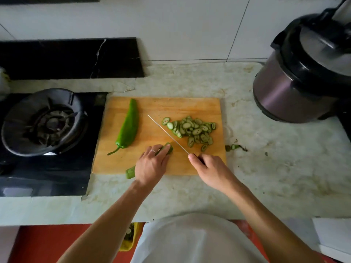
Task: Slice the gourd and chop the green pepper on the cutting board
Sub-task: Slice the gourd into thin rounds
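On a worn wooden cutting board [159, 107] set on a mottled pale stone counter [266, 168], your left hand [152, 164] lies over the ridged green gourd [168, 148], fingers curled down to hold it at the board's near edge, one cut end jutting past your wrist. Your right hand [207, 166] grips the handle of a thin steel knife [167, 134], blade angled just beside the gourd. Oval slices [193, 130] heap on the right; a glossy, tapered green pepper [128, 126] lies whole on the left.
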